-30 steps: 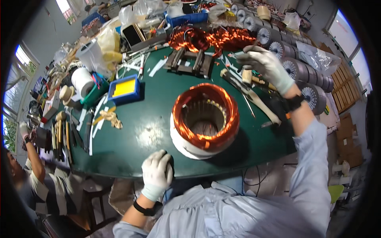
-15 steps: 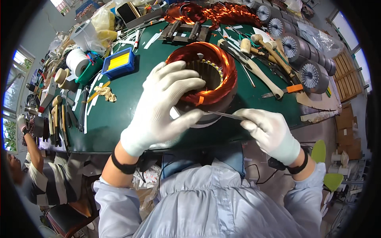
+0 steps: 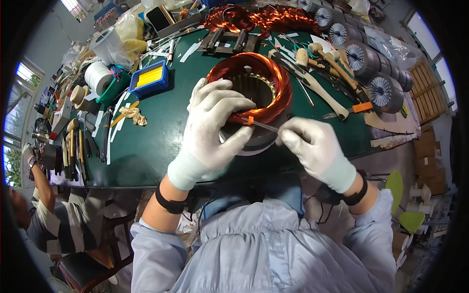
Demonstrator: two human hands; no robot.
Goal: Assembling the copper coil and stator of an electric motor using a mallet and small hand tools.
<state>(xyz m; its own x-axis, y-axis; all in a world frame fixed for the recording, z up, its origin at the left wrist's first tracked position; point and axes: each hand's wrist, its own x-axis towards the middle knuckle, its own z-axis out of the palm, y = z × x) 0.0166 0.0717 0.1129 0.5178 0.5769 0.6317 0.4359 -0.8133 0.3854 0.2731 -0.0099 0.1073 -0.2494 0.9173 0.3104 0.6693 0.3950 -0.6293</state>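
A motor stator [image 3: 259, 88] with thick copper windings on top stands on the green table [image 3: 146, 141] near its front edge. My left hand [image 3: 210, 129], in a white glove, lies over the stator's near left side with fingers curled on the copper winding and thumb under it. My right hand [image 3: 312, 146], also gloved, pinches a thin grey strip [image 3: 261, 125] that runs to the winding, beside a small orange tab [image 3: 250, 119].
Wooden mallets [image 3: 317, 63], a tool with an orange handle [image 3: 349, 110] and finned rotors [image 3: 371, 73] lie at the right. More copper coils [image 3: 249, 19] sit at the back. A blue box of yellow pieces [image 3: 149, 78], white tape rolls [image 3: 97, 75] and hand tools are left. Another person [image 3: 44, 210] sits lower left.
My left hand rose from the table's front edge onto the stator winding. My right hand came back from the tools at the right holding the thin strip and brought it to the winding.
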